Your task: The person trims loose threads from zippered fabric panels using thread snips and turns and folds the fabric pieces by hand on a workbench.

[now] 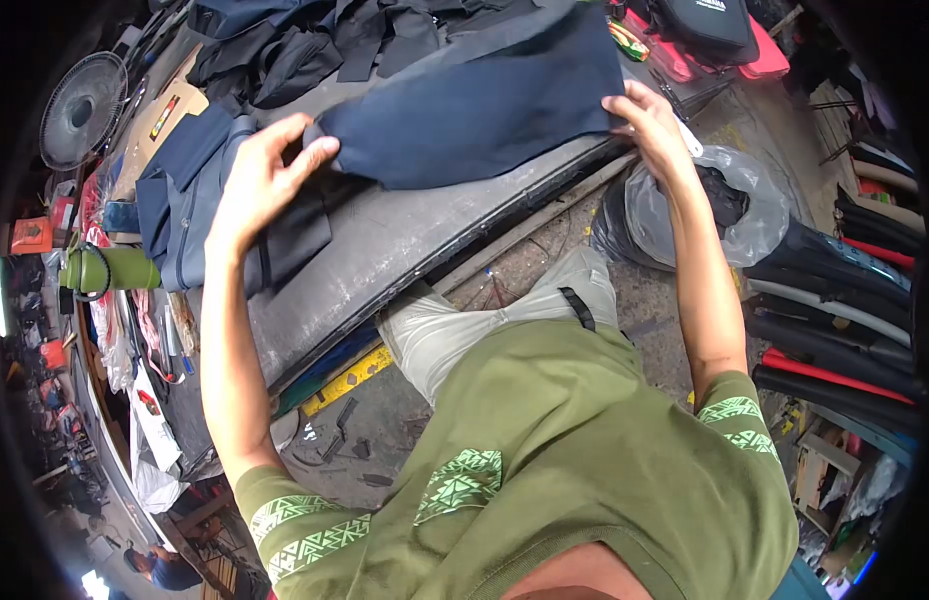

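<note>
A dark navy piece of cloth (475, 110) is stretched between my two hands above the dark worktable (335, 270). My left hand (270, 170) pinches its left end between thumb and fingers. At the cloth's right end, my right hand (647, 125) grips the edge near the table's front corner. More folded dark blue and grey fabric (190, 210) lies at the left of the table, partly behind my left forearm. Black cloth pieces (275, 60) are heaped along the back.
A green bottle (110, 270) and a fan (85, 110) stand at the left. Right of the table is a bin lined with clear plastic (665, 205). Rolls of material (835, 330) are stacked at the far right. A person (165, 568) is at the lower left.
</note>
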Action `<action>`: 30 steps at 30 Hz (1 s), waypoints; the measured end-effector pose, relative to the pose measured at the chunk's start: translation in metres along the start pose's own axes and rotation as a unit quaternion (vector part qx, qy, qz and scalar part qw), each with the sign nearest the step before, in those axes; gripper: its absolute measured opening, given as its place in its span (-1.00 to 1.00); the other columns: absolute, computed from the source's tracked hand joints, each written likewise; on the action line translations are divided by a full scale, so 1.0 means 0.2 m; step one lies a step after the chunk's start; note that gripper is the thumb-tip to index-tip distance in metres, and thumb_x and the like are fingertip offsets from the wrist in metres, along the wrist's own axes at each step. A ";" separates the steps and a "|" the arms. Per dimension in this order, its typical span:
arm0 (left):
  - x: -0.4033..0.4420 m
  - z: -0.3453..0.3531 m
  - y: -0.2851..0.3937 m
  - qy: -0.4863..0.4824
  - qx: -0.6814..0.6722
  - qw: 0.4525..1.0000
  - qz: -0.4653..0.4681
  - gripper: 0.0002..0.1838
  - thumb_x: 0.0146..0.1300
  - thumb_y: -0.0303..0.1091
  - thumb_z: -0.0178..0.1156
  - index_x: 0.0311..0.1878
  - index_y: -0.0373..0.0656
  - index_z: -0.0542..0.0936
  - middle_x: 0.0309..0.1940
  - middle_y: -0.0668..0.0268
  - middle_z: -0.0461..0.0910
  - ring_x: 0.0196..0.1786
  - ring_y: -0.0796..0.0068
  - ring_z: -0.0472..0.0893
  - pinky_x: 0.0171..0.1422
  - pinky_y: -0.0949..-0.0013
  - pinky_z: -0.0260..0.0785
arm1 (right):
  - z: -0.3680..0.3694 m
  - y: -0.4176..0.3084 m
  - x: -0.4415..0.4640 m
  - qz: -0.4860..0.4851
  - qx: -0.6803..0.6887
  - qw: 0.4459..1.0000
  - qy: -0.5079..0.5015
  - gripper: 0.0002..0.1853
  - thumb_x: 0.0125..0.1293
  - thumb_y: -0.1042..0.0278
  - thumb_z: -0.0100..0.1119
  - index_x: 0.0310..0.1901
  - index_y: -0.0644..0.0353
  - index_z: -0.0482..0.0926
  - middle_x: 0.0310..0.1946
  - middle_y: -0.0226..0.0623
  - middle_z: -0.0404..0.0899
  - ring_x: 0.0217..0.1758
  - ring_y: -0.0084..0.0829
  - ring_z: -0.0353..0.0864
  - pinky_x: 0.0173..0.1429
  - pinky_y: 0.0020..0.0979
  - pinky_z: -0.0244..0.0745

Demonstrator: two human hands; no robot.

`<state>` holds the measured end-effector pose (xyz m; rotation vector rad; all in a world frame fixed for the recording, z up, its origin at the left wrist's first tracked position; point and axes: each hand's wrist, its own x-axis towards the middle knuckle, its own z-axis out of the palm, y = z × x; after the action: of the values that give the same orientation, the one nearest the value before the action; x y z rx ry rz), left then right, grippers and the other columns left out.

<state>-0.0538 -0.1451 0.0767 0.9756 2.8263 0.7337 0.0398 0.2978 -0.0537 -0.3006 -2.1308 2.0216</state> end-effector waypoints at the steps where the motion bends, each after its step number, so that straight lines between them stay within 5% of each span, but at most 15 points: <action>1: 0.04 -0.02 0.01 -0.033 0.008 0.999 -0.042 -0.49 0.40 0.04 0.38 -0.01 -0.31 0.61 -0.33 0.27 0.57 -0.29 0.54 0.43 -0.16 0.38 0.36 | -0.01 -0.02 -0.04 -0.001 -0.086 0.996 0.019 -0.81 0.33 0.42 0.35 -0.08 0.27 0.67 -0.28 -0.46 0.72 -0.21 -0.69 0.61 -0.06 -0.55 0.46; 2: 0.09 0.00 -0.05 0.005 0.007 1.000 0.030 -0.51 0.43 0.06 0.34 -0.02 -0.28 0.62 -0.34 0.29 0.60 -0.30 0.56 0.45 -0.14 0.37 0.39 | -0.01 0.04 -0.05 -0.022 -0.073 0.996 0.036 -0.85 0.32 0.38 0.37 -0.18 0.26 0.68 -0.48 -0.59 0.61 -0.38 -0.72 0.53 -0.18 -0.56 0.42; 6: 0.21 -0.03 -0.03 -0.033 -0.015 0.996 -0.082 -0.54 0.55 0.07 0.19 -0.06 -0.24 0.64 -0.38 0.36 0.56 -0.27 0.56 0.46 -0.10 0.36 0.42 | -0.11 0.15 -0.06 0.007 -0.268 0.963 0.025 -0.79 0.35 0.39 0.35 -0.07 0.31 0.65 -0.38 -0.50 0.69 -0.36 -0.73 0.55 -0.19 -0.58 0.40; 9: 0.29 -0.05 -0.06 -0.035 -0.006 0.999 0.010 -0.57 0.48 0.07 0.27 -0.03 -0.17 0.69 -0.48 0.45 0.51 -0.47 0.65 0.41 -0.32 0.43 0.37 | -0.11 0.16 -0.04 -0.002 -0.322 0.946 0.030 -0.73 0.33 0.38 0.37 -0.02 0.33 0.64 -0.39 -0.52 0.66 -0.36 -0.72 0.53 -0.19 -0.58 0.40; 13: 0.35 -0.05 -0.13 -0.076 -0.048 0.995 -0.047 -0.65 0.38 -0.04 0.39 -0.11 -0.17 0.73 -0.44 0.48 0.58 -0.42 0.65 0.48 -0.24 0.46 0.45 | -0.11 0.12 -0.05 -0.003 -0.389 0.920 0.041 -0.54 0.23 0.24 0.43 0.11 0.26 0.62 -0.36 -0.35 0.66 -0.26 -0.45 0.67 -0.04 -0.33 0.56; 14: 0.34 -0.03 -0.11 -0.053 -0.065 0.995 -0.054 -0.68 0.32 -0.09 0.44 -0.11 -0.17 0.75 -0.37 0.46 0.68 -0.38 0.63 0.56 -0.17 0.47 0.51 | -0.03 -0.01 -0.10 0.025 -0.425 0.903 0.053 -0.50 0.25 0.24 0.42 0.18 0.23 0.58 -0.21 -0.22 0.67 -0.08 -0.27 0.70 0.12 -0.24 0.56; 17: 0.30 -0.01 -0.12 -0.035 -0.116 0.992 -0.044 -0.69 0.29 -0.14 0.47 -0.07 -0.17 0.76 -0.31 0.42 0.74 -0.35 0.62 0.61 -0.13 0.48 0.54 | 0.09 -0.06 -0.10 -0.237 -0.499 0.824 0.128 -0.51 0.27 0.23 0.41 0.20 0.20 0.56 -0.03 -0.10 0.63 0.13 -0.10 0.62 0.28 -0.17 0.50; 19: 0.25 0.00 -0.04 -0.034 -0.126 0.988 -0.078 -0.79 0.35 -0.25 0.44 -0.13 -0.17 0.71 -0.33 0.54 0.67 -0.25 0.72 0.57 -0.07 0.51 0.45 | 0.24 -0.19 -0.10 -0.311 -0.442 0.836 0.099 -0.59 0.29 0.23 0.39 0.13 0.17 0.61 0.06 -0.09 0.59 0.22 -0.01 0.55 0.37 -0.11 0.44; 21: 0.20 0.00 0.00 -0.024 -0.125 0.988 -0.088 -0.81 0.35 -0.27 0.44 -0.13 -0.17 0.71 -0.33 0.54 0.66 -0.28 0.72 0.56 -0.06 0.51 0.46 | 0.43 -0.32 -0.11 -0.352 -0.379 0.855 0.041 -0.62 0.31 0.22 0.38 0.11 0.15 0.62 0.04 -0.11 0.61 0.23 -0.04 0.56 0.37 -0.12 0.44; 25: 0.12 0.03 0.02 0.016 -0.158 0.986 -0.061 -0.79 0.37 -0.28 0.43 -0.06 -0.17 0.72 -0.32 0.54 0.67 -0.28 0.76 0.57 -0.16 0.54 0.50 | 0.77 -0.50 -0.06 -0.492 -0.332 0.804 -0.037 -0.68 0.35 0.25 0.42 0.08 0.11 0.65 0.14 -0.21 0.64 0.27 -0.15 0.59 0.37 -0.20 0.48; 27: 0.10 0.07 -0.03 0.035 -0.183 0.982 -0.041 -0.76 0.38 -0.26 0.44 -0.01 -0.18 0.71 -0.30 0.52 0.68 -0.28 0.76 0.58 -0.18 0.54 0.54 | 0.90 -0.55 -0.01 -0.521 -0.332 0.781 -0.089 -0.61 0.37 0.20 0.40 0.16 0.16 0.61 0.22 -0.19 0.62 0.37 -0.13 0.54 0.45 -0.17 0.43; 30: 0.05 0.11 -0.02 0.081 -0.174 0.981 -0.024 -0.73 0.38 -0.23 0.44 0.00 -0.19 0.71 -0.30 0.47 0.69 -0.28 0.75 0.60 -0.16 0.53 0.53 | 1.00 -0.51 0.12 -0.531 -0.329 0.770 -0.130 -0.59 0.42 0.11 0.34 0.16 0.18 0.64 0.13 -0.13 0.68 0.26 -0.09 0.62 0.34 -0.15 0.50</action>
<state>-0.0591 -0.1321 0.0568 0.8190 2.7011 1.2997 -0.0403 0.1067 0.0366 0.9559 -2.2304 0.6640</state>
